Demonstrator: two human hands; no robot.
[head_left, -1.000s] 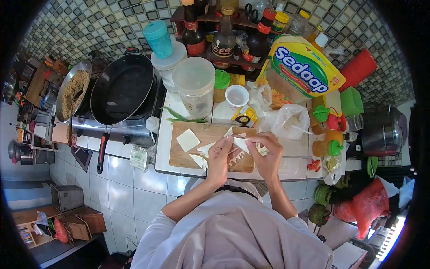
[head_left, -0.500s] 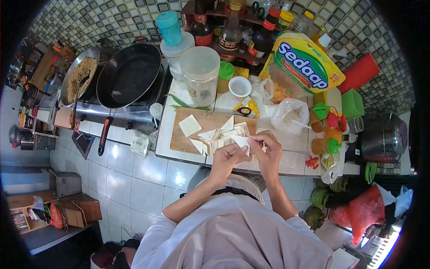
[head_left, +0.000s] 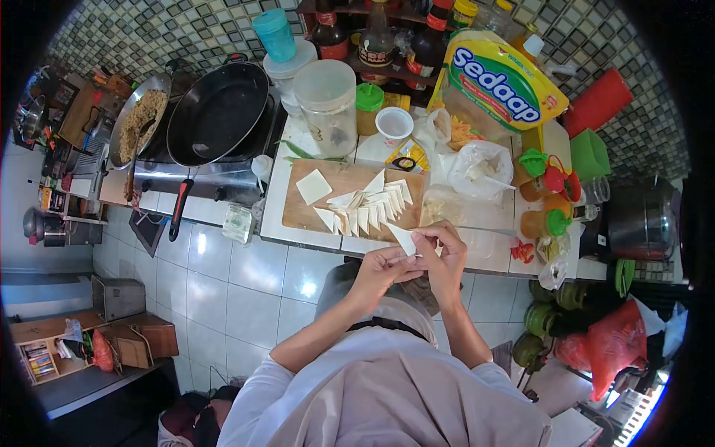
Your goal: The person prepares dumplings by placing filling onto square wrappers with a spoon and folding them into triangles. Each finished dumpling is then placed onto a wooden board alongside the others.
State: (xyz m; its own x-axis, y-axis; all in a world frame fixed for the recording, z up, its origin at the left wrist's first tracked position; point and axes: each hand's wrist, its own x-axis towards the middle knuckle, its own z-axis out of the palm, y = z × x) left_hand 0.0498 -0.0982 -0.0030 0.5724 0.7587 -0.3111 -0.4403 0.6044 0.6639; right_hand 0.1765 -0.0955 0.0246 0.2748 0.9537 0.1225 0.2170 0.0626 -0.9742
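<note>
In front of my body, just past the counter's near edge, I hold a white triangle of folded wrapper sheet (head_left: pixel 403 237) between my two hands. My left hand (head_left: pixel 381 273) pinches close to its lower corner. The thumb and fingers of my right hand (head_left: pixel 447 261) are closed on its right side. Beyond them, on a wooden cutting board (head_left: pixel 299 216), lie several similar folded triangles (head_left: pixel 370 209) in overlapping rows. One square wrapper sheet (head_left: pixel 313 186) rests flat at the board's left.
Left of the counter, a black frying pan (head_left: pixel 217 112) and a pan of brownish filling (head_left: pixel 141 123) sit on the stove (head_left: pixel 175 177). A clear plastic tub (head_left: pixel 326 108), a white cup (head_left: pixel 394 124), a plastic bag (head_left: pixel 480 170) and a Sedaap pouch (head_left: pixel 499 82) stand behind the board.
My hands have drawn slightly down from the board. The held triangle is turned, its point now up and left, and more of the stacked triangles shows.
</note>
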